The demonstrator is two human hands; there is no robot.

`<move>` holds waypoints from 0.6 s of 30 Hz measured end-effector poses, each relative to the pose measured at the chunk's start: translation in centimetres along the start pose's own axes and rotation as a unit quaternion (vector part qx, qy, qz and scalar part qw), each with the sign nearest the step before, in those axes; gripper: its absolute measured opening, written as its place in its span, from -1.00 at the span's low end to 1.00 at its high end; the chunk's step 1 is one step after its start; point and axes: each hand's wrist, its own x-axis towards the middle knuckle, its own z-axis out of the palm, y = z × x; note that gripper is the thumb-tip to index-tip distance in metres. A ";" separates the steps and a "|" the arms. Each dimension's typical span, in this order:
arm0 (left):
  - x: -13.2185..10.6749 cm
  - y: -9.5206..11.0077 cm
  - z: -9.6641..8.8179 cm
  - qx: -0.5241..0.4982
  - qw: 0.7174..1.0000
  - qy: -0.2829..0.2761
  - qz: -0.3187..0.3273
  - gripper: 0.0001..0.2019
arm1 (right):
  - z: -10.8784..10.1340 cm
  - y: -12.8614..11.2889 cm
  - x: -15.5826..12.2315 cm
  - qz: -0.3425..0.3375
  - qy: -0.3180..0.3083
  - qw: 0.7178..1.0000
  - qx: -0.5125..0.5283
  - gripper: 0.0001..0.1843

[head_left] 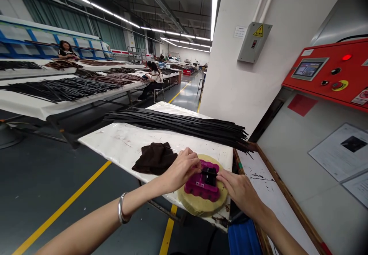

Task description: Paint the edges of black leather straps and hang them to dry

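My left hand (182, 169) and my right hand (238, 190) are both closed in a pinch, one on each side of a magenta plastic holder (201, 195). Between their fingertips a short length of thin black strip (209, 172) stretches across the holder's shiny black middle part (211, 180). Whether the strip touches that part, I cannot tell. Underneath the holder is a round, pale-yellow padded base (198, 210) at the table's near corner. A crumpled dark brown cloth (155, 158) lies left of the holder, beyond my left forearm.
A bundle of long black strips (178, 121) lies across the far part of the white table (115, 138). On the right stands a machine with a red control panel (327, 75). Other people sit at long tables on the left, where more strips are spread.
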 end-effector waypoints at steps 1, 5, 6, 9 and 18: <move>0.0 0.0 0.1 0.007 1.000 0.001 0.000 -0.84 | 0.1 0.0 0.0 0.000 0.000 1.000 0.000 -0.64; -0.1 -0.2 0.4 0.024 1.000 -0.006 -0.001 -0.84 | 0.7 0.2 -0.3 -0.001 0.001 1.000 0.004 -0.62; -0.1 -0.2 0.4 0.025 1.000 -0.010 -0.002 -0.84 | 0.9 0.3 -0.4 -0.003 0.001 1.000 0.004 -0.62; -0.1 -0.3 0.5 0.023 1.000 -0.014 -0.004 -0.84 | 1.2 0.6 -0.5 -0.010 0.001 1.000 0.003 -0.64; 0.1 0.1 0.7 0.015 1.000 -0.015 0.016 -0.82 | 0.6 0.8 -0.9 -0.025 0.016 1.000 -0.009 -0.69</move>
